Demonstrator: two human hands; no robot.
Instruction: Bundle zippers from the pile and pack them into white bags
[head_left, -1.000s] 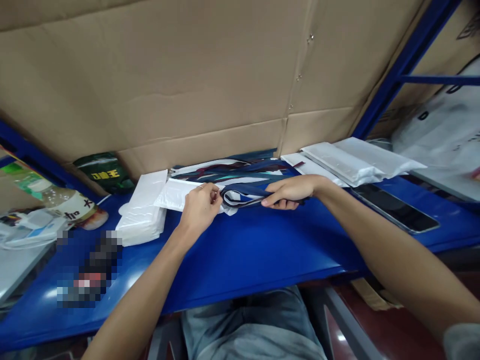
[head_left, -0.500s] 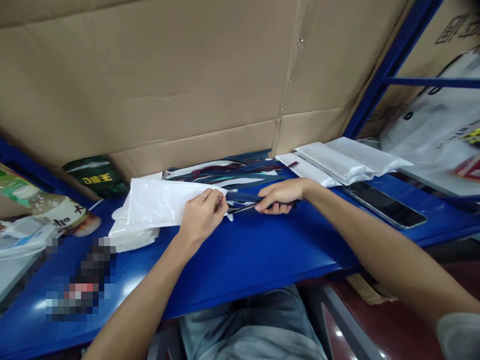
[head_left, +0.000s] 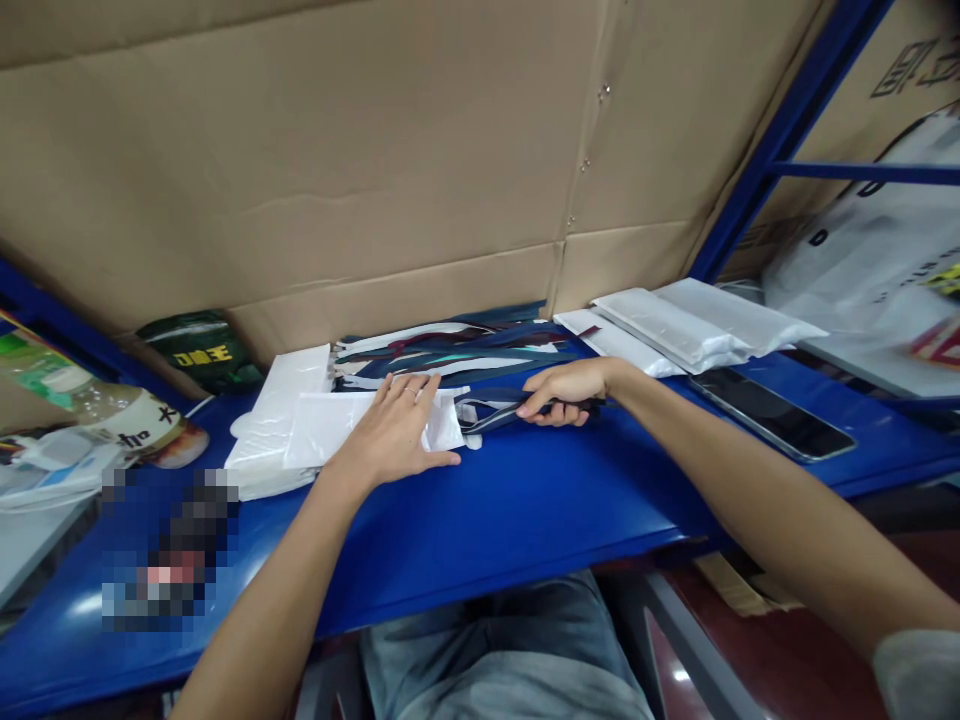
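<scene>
My left hand [head_left: 401,425] lies with its fingers spread on a white plastic packet [head_left: 319,425], pressing it from above. Part of the packet is hidden under that hand. My right hand [head_left: 559,395] is closed around a bundle of dark strips [head_left: 491,405] that look like zippers. They reach the packet's right end; I cannot tell how far inside they go. Beneath the packet's left part is a stack of white packets [head_left: 281,385]. Behind my hands lies a pile of loose strips [head_left: 450,345] in navy, white, maroon and teal.
More white packets [head_left: 675,325] lie at the back right, with a phone [head_left: 772,412] in front of them. A bottle [head_left: 139,420] and a dark green pouch [head_left: 199,350] are at the left. A cardboard wall [head_left: 420,170] closes off the back of the blue table [head_left: 480,540].
My left hand has let go of the packet's edge and now lies flat on it. The packet has dropped lower onto the table. My right hand keeps its grip almost in place.
</scene>
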